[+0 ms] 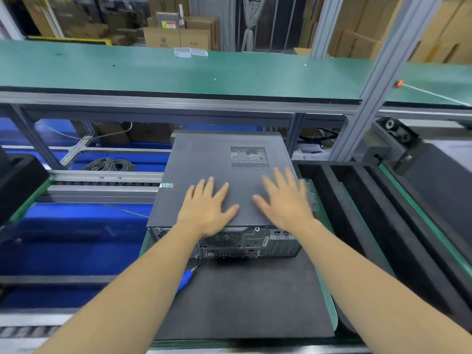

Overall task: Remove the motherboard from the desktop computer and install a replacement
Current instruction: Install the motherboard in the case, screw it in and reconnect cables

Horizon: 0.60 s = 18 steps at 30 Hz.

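Observation:
A dark grey desktop computer (209, 159) lies on its side on a black foam mat (250, 297), its rear ports facing me. Its side panel is closed, with a perforated vent (249, 157) near the far right. My left hand (205, 208) lies flat on the panel's near part, fingers straight and spread. My right hand (284, 200) lies flat beside it, a little to the right, fingers also spread. The motherboard inside is hidden by the panel.
A blue-handled screwdriver (185, 277) lies on the mat under my left forearm. Black foam trays (378, 213) with slots stand to the right, another black block (18, 185) at the left. A green conveyor shelf (178, 70) runs across behind. Aluminium frame posts (370, 98) rise at the right.

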Tool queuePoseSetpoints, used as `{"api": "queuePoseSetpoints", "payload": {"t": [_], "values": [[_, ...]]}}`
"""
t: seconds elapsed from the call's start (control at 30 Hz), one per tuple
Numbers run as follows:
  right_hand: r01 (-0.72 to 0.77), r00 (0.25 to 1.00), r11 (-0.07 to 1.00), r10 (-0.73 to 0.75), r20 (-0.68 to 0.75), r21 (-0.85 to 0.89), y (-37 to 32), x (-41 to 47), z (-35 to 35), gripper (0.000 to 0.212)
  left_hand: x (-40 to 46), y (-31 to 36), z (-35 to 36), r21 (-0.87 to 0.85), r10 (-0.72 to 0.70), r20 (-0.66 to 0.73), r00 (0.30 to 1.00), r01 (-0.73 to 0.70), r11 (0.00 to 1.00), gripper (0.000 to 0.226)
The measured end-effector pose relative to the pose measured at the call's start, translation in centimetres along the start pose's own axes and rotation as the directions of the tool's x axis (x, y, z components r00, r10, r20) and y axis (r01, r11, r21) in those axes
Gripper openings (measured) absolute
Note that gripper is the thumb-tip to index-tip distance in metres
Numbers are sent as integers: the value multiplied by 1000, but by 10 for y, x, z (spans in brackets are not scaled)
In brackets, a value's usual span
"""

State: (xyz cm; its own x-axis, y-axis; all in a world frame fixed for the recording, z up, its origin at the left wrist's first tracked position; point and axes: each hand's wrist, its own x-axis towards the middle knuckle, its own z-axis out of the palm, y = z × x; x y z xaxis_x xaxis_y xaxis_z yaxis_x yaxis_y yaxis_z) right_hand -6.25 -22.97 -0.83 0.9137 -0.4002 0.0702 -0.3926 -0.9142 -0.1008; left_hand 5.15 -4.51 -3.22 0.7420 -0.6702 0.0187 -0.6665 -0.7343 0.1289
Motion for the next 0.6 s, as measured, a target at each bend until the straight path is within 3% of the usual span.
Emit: {"api": "queuePoseSetpoints", "payload": {"t": [0.03,0.1,0.2,0.33,0.43,0.6], "values": [[108,989,992,-113,93,57,-12,1,1,72,-1,2,1,9,72,53,996,-72,997,82],[183,930,973,-218,295,143,-27,1,2,74,-3,-6,-2,21,142,112,983,-145,989,92],[208,877,960,-268,398,188,-19,-1,-5,91,-6,-17,-5,32,199,175,964,-208,978,113],[292,911,954,-254,324,-73,-27,-14,10,119,-10,-13,3,201,241,126,962,-263,944,120],[268,953,948,-235,189,-169,-41,-27,25,108,-13,-10,3,199,246,92,965,-260,945,116],[270,958,942,-243,151,-198,-38,-31,25,100,-16,-6,2,196,239,79,968,-250,948,112]]}}
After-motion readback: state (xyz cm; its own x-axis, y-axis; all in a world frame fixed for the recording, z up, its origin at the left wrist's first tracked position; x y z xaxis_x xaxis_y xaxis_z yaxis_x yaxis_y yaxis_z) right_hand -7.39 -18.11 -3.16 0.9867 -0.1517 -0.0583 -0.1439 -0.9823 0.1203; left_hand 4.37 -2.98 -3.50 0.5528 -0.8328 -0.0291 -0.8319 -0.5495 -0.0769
